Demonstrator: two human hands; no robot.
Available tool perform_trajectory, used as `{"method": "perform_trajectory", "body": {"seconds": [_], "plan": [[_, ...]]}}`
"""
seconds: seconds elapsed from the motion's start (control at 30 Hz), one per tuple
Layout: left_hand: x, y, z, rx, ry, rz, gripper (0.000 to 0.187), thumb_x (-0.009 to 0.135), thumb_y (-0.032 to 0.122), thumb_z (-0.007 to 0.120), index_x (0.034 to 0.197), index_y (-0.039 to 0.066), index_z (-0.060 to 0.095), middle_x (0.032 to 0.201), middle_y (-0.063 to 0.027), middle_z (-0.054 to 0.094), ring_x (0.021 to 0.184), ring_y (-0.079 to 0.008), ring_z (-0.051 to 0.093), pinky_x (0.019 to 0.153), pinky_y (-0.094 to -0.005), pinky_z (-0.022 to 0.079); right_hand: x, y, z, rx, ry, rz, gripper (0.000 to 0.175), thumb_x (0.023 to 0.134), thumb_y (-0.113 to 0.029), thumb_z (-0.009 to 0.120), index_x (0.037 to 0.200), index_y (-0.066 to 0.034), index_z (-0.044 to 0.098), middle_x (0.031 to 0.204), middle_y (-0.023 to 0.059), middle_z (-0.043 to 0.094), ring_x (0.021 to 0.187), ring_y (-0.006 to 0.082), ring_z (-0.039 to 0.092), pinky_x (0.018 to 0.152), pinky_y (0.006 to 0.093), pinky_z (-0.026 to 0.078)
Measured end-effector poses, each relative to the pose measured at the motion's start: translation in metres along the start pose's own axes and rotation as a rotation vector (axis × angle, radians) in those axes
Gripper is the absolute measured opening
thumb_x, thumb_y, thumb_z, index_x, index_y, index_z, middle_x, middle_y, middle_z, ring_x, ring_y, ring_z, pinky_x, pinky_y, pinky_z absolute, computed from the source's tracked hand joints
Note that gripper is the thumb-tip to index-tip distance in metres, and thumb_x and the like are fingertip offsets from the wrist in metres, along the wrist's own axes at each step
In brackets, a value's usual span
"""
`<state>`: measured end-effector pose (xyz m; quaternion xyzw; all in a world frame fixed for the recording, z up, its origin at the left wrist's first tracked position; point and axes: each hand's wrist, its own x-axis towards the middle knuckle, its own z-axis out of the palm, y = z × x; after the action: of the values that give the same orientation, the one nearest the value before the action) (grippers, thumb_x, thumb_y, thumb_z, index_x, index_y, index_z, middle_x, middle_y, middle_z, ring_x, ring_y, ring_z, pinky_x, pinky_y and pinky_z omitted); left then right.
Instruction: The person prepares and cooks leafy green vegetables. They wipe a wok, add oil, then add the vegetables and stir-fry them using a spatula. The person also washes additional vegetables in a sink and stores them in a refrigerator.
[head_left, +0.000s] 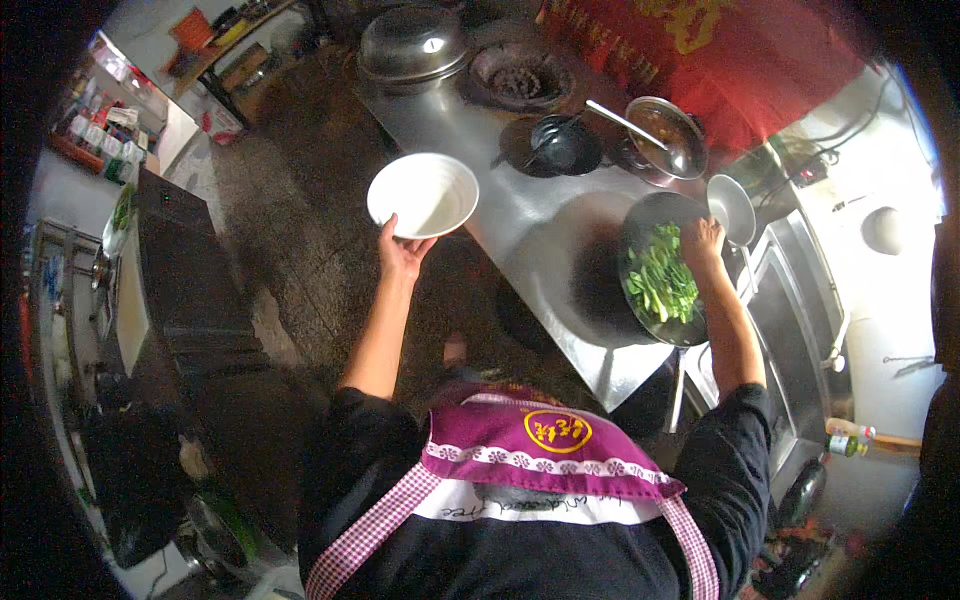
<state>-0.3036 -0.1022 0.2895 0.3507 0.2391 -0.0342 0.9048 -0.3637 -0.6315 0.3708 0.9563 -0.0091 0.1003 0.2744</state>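
My left hand (405, 255) grips the lower rim of a white bowl (421, 193), thumb over the edge. The bowl is held up beside the metal counter, and no food shows in it. My right hand (703, 244) is at the right side of a dark wok (660, 206), with its fingers curled and partly hidden. Whether it holds anything cannot be made out. Chopped leafy greens (664, 281) lie in the wok. A metal ladle (731, 210) is just right of that hand, its handle pointing down towards me.
The stainless steel counter (480, 146) carries a domed lid (412, 45), a burner (523, 76), a black pan (566, 146) and a metal pot (664, 120) with a spoon across it. A red cloth (705, 67) hangs behind. Bottles (847, 439) are at right.
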Motion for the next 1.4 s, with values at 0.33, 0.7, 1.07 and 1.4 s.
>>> {"method": "perform_trajectory", "body": {"seconds": [0.33, 0.7, 1.07, 1.4], "plan": [[0.125, -0.034, 0.058, 0.017, -0.191, -0.196, 0.059, 0.077, 0.017, 0.060, 0.130, 0.011, 0.036, 0.125, -0.0157, 0.044, 0.115, -0.0324, 0.050, 0.080, -0.0529, 0.057, -0.051, 0.096, 0.074, 0.224, -0.491, 0.098, 0.042, 0.067, -0.037, 0.077, 0.096, -0.0094, 0.067, 0.093, 0.0128, 0.065, 0.089, 0.0282, 0.064, 0.066, 0.0388, 0.054], [0.141, -0.035, 0.060, 0.244, -0.066, -0.276, 0.057, 0.085, 0.027, 0.064, 0.129, 0.007, 0.034, 0.122, -0.0140, 0.046, 0.109, -0.0283, 0.052, 0.089, -0.0480, 0.051, 0.019, 0.007, -0.041, 0.302, -0.368, 0.408, 0.027, 0.076, -0.027, 0.066, 0.096, -0.0078, 0.062, 0.098, 0.0130, 0.064, 0.090, 0.0325, 0.062, 0.077, 0.0420, 0.050], [-0.012, -0.047, -0.160, 0.759, -0.046, -0.488, 0.035, 0.086, 0.040, 0.063, 0.100, 0.008, 0.061, 0.090, -0.0040, 0.066, 0.089, -0.0202, 0.062, 0.080, -0.0319, 0.049, 0.218, -0.186, 0.020, 0.346, -0.243, -0.186, 0.025, 0.085, -0.011, 0.047, 0.108, -0.0116, 0.059, 0.091, 0.0179, 0.061, 0.078, 0.0293, 0.066, 0.060, 0.0402, 0.052], [-0.078, -0.115, -0.090, 0.967, -0.530, -0.563, 0.017, 0.092, 0.023, 0.055, 0.097, 0.007, 0.061, 0.089, 0.0001, 0.061, 0.081, -0.0095, 0.058, 0.072, -0.0247, 0.048, 0.046, -0.113, -0.094, 1.009, 0.258, -0.064, 0.020, 0.080, -0.022, 0.053, 0.095, -0.0097, 0.052, 0.092, 0.0151, 0.052, 0.072, 0.0359, 0.055, 0.057, 0.0467, 0.047]]}}
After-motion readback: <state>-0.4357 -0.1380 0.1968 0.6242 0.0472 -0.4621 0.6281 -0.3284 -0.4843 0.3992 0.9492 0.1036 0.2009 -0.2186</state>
